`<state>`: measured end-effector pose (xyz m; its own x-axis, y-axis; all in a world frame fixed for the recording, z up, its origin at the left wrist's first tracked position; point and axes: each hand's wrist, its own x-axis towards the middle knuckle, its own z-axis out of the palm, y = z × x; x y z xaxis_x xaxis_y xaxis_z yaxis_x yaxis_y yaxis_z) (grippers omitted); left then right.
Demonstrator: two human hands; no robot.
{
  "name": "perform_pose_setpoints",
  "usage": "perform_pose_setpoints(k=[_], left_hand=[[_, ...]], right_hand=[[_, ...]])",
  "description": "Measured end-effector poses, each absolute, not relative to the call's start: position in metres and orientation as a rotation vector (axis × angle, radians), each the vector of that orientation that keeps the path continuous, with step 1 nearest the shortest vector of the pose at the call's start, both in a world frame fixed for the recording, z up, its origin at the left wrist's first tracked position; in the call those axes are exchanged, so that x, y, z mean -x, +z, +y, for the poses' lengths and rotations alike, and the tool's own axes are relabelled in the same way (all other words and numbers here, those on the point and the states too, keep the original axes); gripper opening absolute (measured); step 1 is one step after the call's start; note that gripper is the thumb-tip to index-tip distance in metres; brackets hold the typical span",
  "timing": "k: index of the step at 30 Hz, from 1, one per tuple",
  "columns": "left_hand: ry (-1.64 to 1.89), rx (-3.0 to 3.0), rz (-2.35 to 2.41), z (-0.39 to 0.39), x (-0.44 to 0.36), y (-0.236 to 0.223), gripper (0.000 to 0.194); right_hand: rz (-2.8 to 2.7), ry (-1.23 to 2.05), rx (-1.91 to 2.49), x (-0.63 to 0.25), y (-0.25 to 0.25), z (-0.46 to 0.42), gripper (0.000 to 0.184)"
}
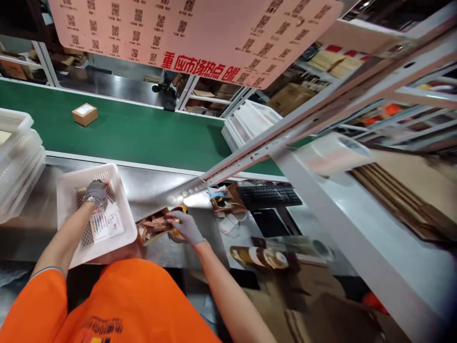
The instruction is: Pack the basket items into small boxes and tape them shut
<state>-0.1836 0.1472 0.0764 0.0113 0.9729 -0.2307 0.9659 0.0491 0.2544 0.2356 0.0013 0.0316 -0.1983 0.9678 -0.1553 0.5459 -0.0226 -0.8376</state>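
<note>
My left hand (pixel 95 192), in a grey glove, reaches into a white plastic basket (pixel 71 181) on the steel counter and rests on the papers (pixel 105 224) inside, fingers curled. My right hand (pixel 185 227), also gloved, grips the edge of an open cardboard box (pixel 153 227) filled with brownish packets, next to a yellow object I cannot make out. The box sits just right of the basket.
A green conveyor belt (pixel 143 133) runs behind the counter with a small sealed carton (pixel 84 114) on it. Stacked white baskets (pixel 16 162) stand at left. A keyboard (pixel 267 195), tape rolls (pixel 264 257) and flat cardboard (pixel 400 200) lie at right. A metal shelf frame (pixel 321 205) crosses the view.
</note>
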Motion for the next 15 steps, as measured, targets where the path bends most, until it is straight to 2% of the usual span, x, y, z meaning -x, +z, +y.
perform_pose_setpoints(k=[2, 4, 8, 10, 12, 15], left_hand=[[0.033, -1.989, 1.995, 0.138, 0.181, 0.087, 0.042], [0.067, -2.065, 1.939, 0.117, 0.164, 0.096, 0.046], [0.065, -2.218, 1.627, 0.045, 0.083, 0.1, 0.031], [-0.063, -2.288, 1.397, 0.014, 0.035, 0.089, 0.033], [-0.127, -2.26, 1.381, -0.005, -0.005, 0.074, 0.039], [-0.23, -2.204, 1.407, -0.014, -0.038, 0.054, 0.034]], right_hand=[[-1.645, 1.0, 1.689, -0.247, 0.029, 0.007, 0.026], [-1.524, 1.033, 1.805, -0.253, 0.023, 0.015, 0.025], [-1.364, 1.364, 1.804, -0.252, 0.006, 0.025, 0.045], [-1.29, 1.503, 1.722, -0.25, -0.001, 0.022, 0.054], [-1.177, 1.713, 1.651, -0.252, -0.006, 0.013, 0.059], [-1.044, 2.001, 1.59, -0.259, -0.011, -0.007, 0.066]])
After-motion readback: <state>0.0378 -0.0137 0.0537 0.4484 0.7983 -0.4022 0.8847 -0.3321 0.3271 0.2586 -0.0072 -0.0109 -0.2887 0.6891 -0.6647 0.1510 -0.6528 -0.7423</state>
